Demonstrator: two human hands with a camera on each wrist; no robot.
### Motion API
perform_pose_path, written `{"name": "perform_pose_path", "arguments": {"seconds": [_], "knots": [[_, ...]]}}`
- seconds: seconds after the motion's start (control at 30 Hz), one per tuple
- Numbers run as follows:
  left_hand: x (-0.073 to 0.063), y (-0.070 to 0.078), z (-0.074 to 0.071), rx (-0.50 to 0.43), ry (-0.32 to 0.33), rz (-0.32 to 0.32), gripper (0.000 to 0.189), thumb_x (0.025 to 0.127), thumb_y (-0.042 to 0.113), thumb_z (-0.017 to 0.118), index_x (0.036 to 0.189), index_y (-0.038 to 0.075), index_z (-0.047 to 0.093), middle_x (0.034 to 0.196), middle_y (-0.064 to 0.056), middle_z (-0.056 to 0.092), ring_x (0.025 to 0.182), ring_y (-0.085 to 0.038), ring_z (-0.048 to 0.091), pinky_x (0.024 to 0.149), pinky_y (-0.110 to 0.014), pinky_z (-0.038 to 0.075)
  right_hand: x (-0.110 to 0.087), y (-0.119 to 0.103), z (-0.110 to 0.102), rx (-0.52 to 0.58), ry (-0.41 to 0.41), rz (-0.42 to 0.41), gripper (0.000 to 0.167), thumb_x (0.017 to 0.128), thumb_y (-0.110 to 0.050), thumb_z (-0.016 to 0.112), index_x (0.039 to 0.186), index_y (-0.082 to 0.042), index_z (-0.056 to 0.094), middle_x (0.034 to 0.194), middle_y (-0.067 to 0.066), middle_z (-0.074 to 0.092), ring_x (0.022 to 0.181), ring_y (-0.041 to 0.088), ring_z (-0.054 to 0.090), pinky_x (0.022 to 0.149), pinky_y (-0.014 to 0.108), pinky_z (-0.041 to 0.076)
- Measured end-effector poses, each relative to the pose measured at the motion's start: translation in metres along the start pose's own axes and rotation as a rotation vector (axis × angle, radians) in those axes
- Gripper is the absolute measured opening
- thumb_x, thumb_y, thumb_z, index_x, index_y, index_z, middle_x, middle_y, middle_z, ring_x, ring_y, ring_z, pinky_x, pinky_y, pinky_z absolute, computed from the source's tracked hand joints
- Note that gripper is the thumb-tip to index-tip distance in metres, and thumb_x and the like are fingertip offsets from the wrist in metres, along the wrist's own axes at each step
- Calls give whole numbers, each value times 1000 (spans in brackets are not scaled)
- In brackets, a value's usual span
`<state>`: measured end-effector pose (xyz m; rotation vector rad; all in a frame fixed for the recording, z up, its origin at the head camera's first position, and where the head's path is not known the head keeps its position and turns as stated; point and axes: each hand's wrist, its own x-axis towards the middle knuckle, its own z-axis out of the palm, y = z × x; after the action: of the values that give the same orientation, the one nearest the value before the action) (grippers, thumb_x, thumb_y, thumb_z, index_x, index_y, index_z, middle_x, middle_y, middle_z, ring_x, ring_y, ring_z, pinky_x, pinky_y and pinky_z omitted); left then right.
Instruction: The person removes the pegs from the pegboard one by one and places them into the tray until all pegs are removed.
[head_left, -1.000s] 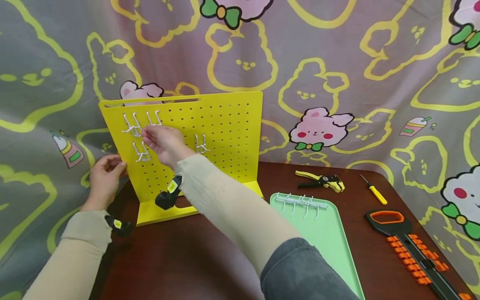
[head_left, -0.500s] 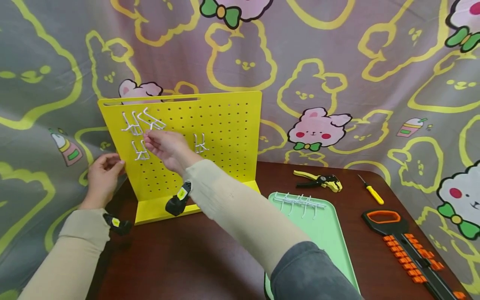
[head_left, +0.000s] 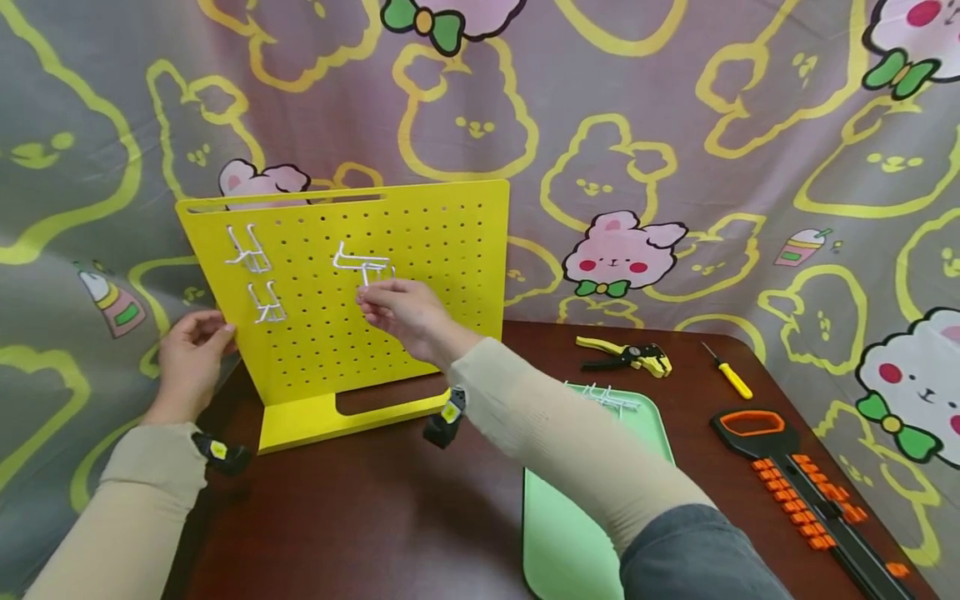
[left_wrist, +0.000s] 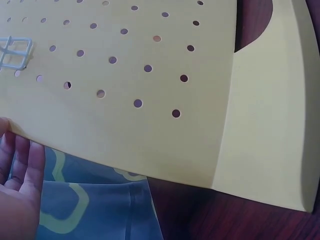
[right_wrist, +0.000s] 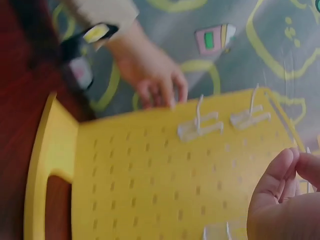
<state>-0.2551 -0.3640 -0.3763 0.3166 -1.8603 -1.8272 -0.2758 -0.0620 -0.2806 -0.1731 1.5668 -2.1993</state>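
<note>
My right hand (head_left: 408, 312) pinches a white wire pegboard hook (head_left: 360, 264) between thumb and fingertips, its prongs tilted left in front of the yellow pegboard (head_left: 315, 350). In the right wrist view the same hand (right_wrist: 285, 192) is at the right edge. Thumb in front and fingers behind, my left hand (head_left: 191, 358) grips the board's left edge, as the left wrist view shows of this hand (left_wrist: 22, 185). Two white hooks, an upper one (head_left: 249, 250) and a lower one (head_left: 267, 302), hang at the board's left. Another hook (right_wrist: 217, 232) on the board shows in the right wrist view.
A green tray (head_left: 570, 533) with several white hooks (head_left: 615, 400) lies to the right, partly under my right forearm. Beyond it are yellow-black wire strippers (head_left: 630, 357), a yellow screwdriver (head_left: 733, 379) and a black holder with orange clips (head_left: 795, 483). A patterned curtain (head_left: 472, 83) hangs behind the board.
The upper second hook tilted, came off the board and moved right in my right hand, toward the board's middle. My left hand stays at the edge. The head view has shifted slightly right.
</note>
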Motion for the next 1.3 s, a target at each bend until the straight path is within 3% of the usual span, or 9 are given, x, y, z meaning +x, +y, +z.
{"name": "perform_pose_path", "arguments": {"seconds": [0.23, 0.33, 0.6, 0.73, 0.97, 1.3], "knots": [[1, -1, 0, 44, -2, 8, 24, 100, -4, 61, 98, 20, 63, 91, 7, 58, 81, -6, 55, 65, -8, 52, -22, 3, -83, -103, 96, -9, 30, 104, -5, 61, 129, 11, 58, 101, 11, 65, 81, 14, 62, 73, 19, 56], [1, -2, -1, 17, 13, -2, 24, 99, -5, 62, 97, 19, 64, 89, 7, 58, 79, -6, 56, 64, -9, 52, -31, 7, -114, -141, 165, -1, 29, 104, -6, 61, 128, 11, 58, 101, 11, 65, 81, 14, 61, 73, 19, 56], [1, -1, 0, -3, 8, -16, 25, 100, -5, 60, 98, 20, 63, 92, 5, 57, 81, -8, 55, 64, -9, 52, -59, 19, -176, -176, 273, 38, 20, 105, -7, 59, 122, 4, 59, 108, 12, 64, 88, 16, 62, 76, 19, 57], [1, -1, 2, -29, 26, -20, 26, 99, -7, 61, 97, 19, 64, 91, 5, 57, 79, -8, 55, 63, -9, 52, -76, 28, -201, -183, 284, 52, 18, 106, -7, 58, 122, 3, 56, 105, 8, 66, 86, 13, 63, 78, 20, 57], [1, -1, 2, -42, 50, -34, 27, 98, -7, 62, 95, 19, 65, 88, 6, 58, 78, -8, 55, 63, -9, 52, -100, 51, -233, -167, 275, 49, 10, 107, -2, 53, 115, 4, 54, 96, 5, 65, 81, 9, 62, 71, 18, 55], [1, -1, 2, -12, 34, -28, 26, 99, -6, 62, 96, 20, 64, 88, 6, 58, 79, -7, 56, 64, -9, 52, -127, 91, -251, -281, 305, 118, 13, 106, 0, 52, 114, 9, 56, 93, 7, 67, 81, 9, 62, 69, 19, 55]]}}
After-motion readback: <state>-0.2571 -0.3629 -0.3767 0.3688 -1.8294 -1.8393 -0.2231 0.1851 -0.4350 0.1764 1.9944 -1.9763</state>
